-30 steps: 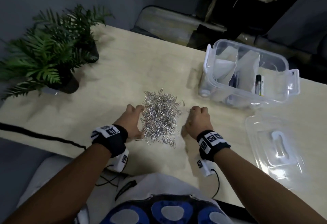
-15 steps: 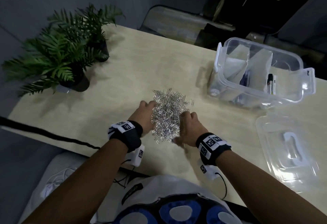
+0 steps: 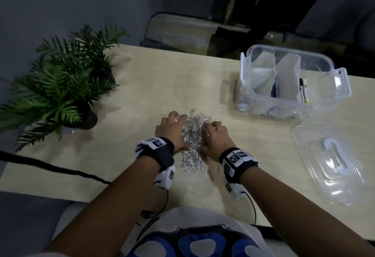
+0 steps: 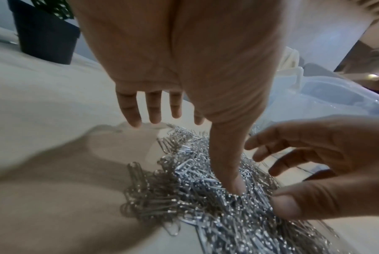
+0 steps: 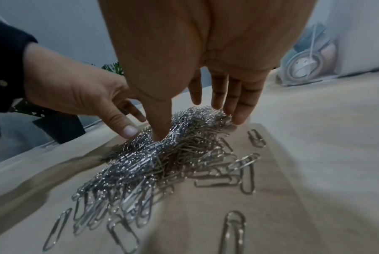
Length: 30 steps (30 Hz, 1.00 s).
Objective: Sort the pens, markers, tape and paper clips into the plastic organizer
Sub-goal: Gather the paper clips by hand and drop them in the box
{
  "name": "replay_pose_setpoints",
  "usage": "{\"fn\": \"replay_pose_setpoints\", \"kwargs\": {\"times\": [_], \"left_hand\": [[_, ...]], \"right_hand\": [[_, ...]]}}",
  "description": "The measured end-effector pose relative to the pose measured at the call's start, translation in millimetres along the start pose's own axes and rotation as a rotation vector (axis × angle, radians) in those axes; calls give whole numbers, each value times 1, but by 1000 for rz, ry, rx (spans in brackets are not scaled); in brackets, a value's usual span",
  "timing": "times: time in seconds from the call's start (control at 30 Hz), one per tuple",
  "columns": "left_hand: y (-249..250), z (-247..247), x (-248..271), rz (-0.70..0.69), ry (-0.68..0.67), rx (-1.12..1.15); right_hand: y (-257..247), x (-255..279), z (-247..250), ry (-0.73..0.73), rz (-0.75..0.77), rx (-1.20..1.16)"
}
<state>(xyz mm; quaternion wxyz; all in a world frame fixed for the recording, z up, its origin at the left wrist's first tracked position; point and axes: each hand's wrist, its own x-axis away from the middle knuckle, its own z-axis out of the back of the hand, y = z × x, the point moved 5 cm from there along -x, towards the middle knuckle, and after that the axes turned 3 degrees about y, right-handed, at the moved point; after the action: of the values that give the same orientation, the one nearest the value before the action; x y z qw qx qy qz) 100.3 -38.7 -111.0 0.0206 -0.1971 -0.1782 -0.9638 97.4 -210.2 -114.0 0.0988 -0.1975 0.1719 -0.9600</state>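
On the tabletop (image 3: 142, 86), your left hand (image 3: 172, 131) and right hand (image 3: 216, 137) cup the paper clips (image 3: 192, 135) from both sides, fingers loosely spread, thumbs pressing into the pile; nearby stands the plastic organizer (image 3: 292, 82).

Gleaming as bright, polished wire metal: paper clips (image 3: 192, 137) heaped at frame centre. Showing as pale, matt wood-look laminate with faint grain: counter (image 3: 142, 86). Glinting as clear, glossy, smooth plastic: organizer (image 3: 292, 102) at upper right and its lid (image 3: 332, 167) at right. Appearing as matt, dull grey card or cloth, hard to tell which: dividers (image 3: 288, 70) inside. Looking soft, matt black cloth: wristbands (image 3: 162, 153).
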Motion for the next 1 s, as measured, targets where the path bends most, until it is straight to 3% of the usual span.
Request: {"fn": "replay_pose_setpoints", "kwargs": {"times": [0.17, 0.4, 0.5, 0.6, 0.67, 0.77, 0.83, 1.0], "left_hand": [[13, -7, -9, -74, -21, -49], [12, -9, -20, -106, 1, 154], [2, -4, -22, -40, 51, 290], [-16, -6, -24, 113, 51, 556], [-25, -12, -23, 212, -31, 848], [-23, -14, -15, 328, -176, 1271], [-21, -16, -12, 378, -246, 1397], [-19, -26, -8, 468, -379, 1567]], "right_hand": [[-13, -8, 0, 9, -17, 112], [-14, -16, 7, 48, -68, -85], [-1, -18, 14, 67, -139, -184], [16, -18, 15, 51, -278, -401], [24, -16, 13, -1, -350, -588], [20, -8, 13, -102, -425, -1082], [16, -3, 18, -131, -441, -1266], [14, 1, 17, -198, -473, -1440]]}}
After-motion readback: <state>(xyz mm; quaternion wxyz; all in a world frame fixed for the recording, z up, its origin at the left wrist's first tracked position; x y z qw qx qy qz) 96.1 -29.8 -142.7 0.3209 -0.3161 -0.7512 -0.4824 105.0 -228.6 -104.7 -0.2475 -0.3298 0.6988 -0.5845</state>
